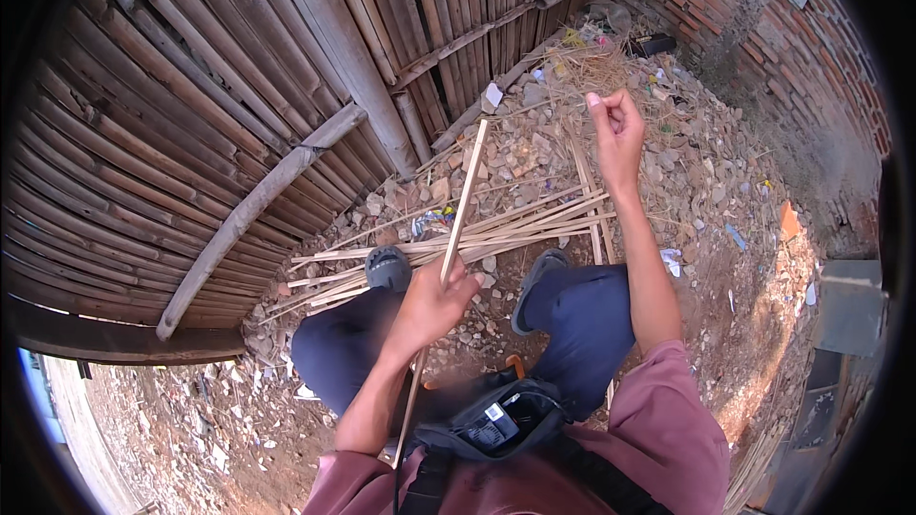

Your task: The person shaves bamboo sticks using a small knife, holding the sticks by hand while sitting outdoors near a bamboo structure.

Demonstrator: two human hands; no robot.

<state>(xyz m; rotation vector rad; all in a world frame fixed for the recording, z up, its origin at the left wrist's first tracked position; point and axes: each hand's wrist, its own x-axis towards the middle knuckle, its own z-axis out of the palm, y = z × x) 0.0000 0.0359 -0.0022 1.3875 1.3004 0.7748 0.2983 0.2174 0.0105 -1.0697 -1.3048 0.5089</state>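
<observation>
My left hand [435, 303] is wrapped round a long pale bamboo strip [468, 186], which stands at a slant. Its upper end points away from me, and its lower end runs down past my left forearm. Farther off to the right, my right hand [620, 138] is raised with thumb and fingers curled together in a pinch. Whatever it may hold is too small to make out. Beyond my feet lies a loose pile of similar bamboo strips [534, 224], resting across a couple of strips [589, 186] on the ground.
A bamboo-slat wall [191, 133] with a pole rail [262, 215] rises at left. Rubble [687, 162] and dry straw [592, 62] cover the ground toward a brick wall [763, 48]. An open black pouch [496, 420] sits at my waist; an orange curved piece [516, 364] shows between my legs.
</observation>
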